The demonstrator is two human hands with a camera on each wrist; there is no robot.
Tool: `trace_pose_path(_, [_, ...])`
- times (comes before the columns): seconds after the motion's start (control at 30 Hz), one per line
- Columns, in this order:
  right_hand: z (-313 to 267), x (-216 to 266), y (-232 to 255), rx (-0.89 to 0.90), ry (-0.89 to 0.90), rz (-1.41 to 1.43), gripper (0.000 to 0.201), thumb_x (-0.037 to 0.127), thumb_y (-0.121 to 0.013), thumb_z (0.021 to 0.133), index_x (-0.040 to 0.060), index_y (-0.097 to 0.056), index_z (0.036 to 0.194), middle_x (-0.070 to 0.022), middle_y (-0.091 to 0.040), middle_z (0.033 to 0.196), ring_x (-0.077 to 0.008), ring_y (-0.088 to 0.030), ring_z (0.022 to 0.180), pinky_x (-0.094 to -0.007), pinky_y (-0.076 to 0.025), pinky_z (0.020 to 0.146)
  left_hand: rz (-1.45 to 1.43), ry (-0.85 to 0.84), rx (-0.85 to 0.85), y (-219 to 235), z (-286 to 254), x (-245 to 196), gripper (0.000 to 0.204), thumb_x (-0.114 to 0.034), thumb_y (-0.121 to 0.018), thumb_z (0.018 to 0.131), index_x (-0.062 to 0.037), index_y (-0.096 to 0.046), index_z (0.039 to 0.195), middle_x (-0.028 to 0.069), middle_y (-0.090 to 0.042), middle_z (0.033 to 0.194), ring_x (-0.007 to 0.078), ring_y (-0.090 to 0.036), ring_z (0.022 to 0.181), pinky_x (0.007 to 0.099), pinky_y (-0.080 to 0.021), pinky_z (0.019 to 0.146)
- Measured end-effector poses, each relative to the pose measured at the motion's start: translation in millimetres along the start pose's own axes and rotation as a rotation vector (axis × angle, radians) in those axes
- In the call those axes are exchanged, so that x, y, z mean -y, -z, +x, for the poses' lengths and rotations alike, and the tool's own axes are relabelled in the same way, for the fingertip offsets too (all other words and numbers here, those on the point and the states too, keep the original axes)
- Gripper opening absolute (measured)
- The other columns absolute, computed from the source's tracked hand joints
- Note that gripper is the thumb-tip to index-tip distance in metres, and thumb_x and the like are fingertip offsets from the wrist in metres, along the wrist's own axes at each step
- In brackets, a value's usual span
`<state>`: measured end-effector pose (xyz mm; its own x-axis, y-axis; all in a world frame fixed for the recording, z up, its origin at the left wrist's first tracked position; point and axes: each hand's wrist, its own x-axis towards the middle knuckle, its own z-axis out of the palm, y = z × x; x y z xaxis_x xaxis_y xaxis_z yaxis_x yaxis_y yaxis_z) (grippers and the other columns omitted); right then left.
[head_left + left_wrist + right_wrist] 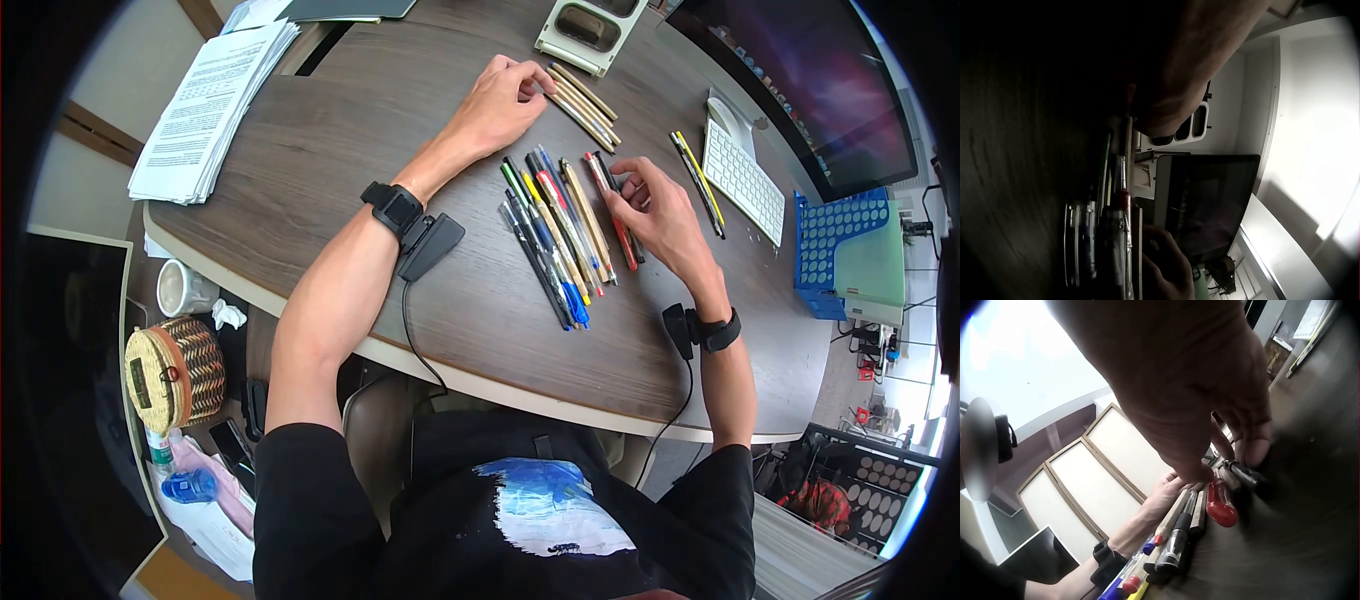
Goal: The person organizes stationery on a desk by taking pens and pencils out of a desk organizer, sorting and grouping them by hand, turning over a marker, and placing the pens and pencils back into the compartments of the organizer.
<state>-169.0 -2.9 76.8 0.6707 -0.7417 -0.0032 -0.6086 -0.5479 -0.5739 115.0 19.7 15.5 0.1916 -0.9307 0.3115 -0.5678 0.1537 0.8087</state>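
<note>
My left hand (505, 105), fingers bent loosely, has its fingertips at the near-left ends of a small group of tan-barrelled pens (585, 108). My right hand (660, 212) reaches down from the right and pinches a black pen (1246, 477), its thumb beside a red pen (1221, 506). Between the hands lies a larger bunch of pens (560, 235) with black, blue, tan, yellow and green barrels, set roughly side by side. In the left wrist view the scene is dark, and only the bunch's near ends show well.
A yellow pencil and a dark pen (698, 180) lie at right, beside a white keyboard (745, 180) and a monitor (800, 80). A pale holder (590, 35) stands at the back. Stacked papers (210, 115) fill the left corner; a blue rack (825, 240) stands at right.
</note>
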Motion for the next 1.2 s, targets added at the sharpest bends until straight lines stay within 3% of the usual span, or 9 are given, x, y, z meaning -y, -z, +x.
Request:
trace_pose_path(0.27, [-1.5, -6.3, -3.3, -0.069, 0.047, -0.056, 0.028, 0.023, -0.079, 0.096, 0.0034, -0.071, 0.114, -0.0086, -0.068, 0.09, -0.0177, -0.065, 0.073, -0.0363, -0.054, 0.068, -0.013, 0.015, 0.005, 0.1, -1.0, -0.3, 0.022, -0.015, -0.064, 0.102, -0.0116, -0.075, 0.12, 0.0117, -0.056, 0.13, 0.0259, -0.069, 0.119, 0.0391, -0.058, 0.108])
trace_pose_path(0.47, [-7.3, 4.3, -3.6, -0.115, 0.056, -0.033, 0.017, 0.014, -0.071, 0.099, 0.0065, -0.071, 0.114, -0.0109, -0.068, 0.099, -0.0239, -0.071, 0.078, -0.0412, -0.056, 0.071, -0.005, 0.013, 0.0, -0.2, -0.8, 0.0, 0.022, -0.016, -0.064, 0.102, -0.0117, -0.075, 0.121, 0.0112, -0.056, 0.129, 0.0257, -0.07, 0.119, 0.0391, -0.058, 0.108])
trace_pose_path(0.63, [-5.8, -12.0, -5.1, -0.158, 0.258, -0.17, 0.016, 0.014, -0.07, 0.101, 0.0086, -0.072, 0.116, -0.0125, -0.066, 0.108, -0.0272, -0.072, 0.08, -0.0433, -0.056, 0.074, 0.0, 0.017, 0.003, 0.3, -0.8, -0.4, 0.022, -0.016, -0.064, 0.102, -0.012, -0.075, 0.121, 0.0108, -0.057, 0.129, 0.0251, -0.07, 0.119, 0.0388, -0.058, 0.107])
trace_pose_path(0.73, [-8.1, -5.9, -2.2, -0.116, 0.146, -0.117, 0.018, 0.015, -0.071, 0.101, 0.0088, -0.071, 0.118, -0.013, -0.066, 0.108, -0.0278, -0.072, 0.081, -0.0433, -0.056, 0.075, 0.004, 0.024, 0.005, 0.2, -0.6, 0.1, 0.022, -0.016, -0.064, 0.102, -0.012, -0.075, 0.121, 0.0108, -0.057, 0.129, 0.0248, -0.07, 0.119, 0.0383, -0.058, 0.106])
trace_pose_path(0.97, [-11.3, -16.1, -0.1, -0.106, 0.149, -0.131, 0.021, 0.013, -0.073, 0.1, 0.007, -0.068, 0.12, -0.0126, -0.067, 0.107, -0.0261, -0.07, 0.083, -0.0404, -0.056, 0.074, -0.023, 0.016, 0.011, 0.1, -0.3, 0.7, 0.022, -0.015, -0.064, 0.102, -0.0103, -0.075, 0.121, 0.0113, -0.056, 0.13, 0.0252, -0.069, 0.12, 0.0386, -0.057, 0.108])
trace_pose_path(1.2, [-64.8, -33.8, 16.6, -0.145, 0.097, -0.102, 0.025, 0.006, -0.079, 0.095, 0.0039, -0.068, 0.117, -0.0095, -0.071, 0.101, -0.0208, -0.066, 0.078, -0.0361, -0.055, 0.072, -0.017, 0.008, 0.012, 0.2, -1.1, 0.2, 0.023, -0.015, -0.063, 0.102, -0.0102, -0.075, 0.122, 0.0111, -0.057, 0.131, 0.025, -0.068, 0.122, 0.0391, -0.056, 0.111])
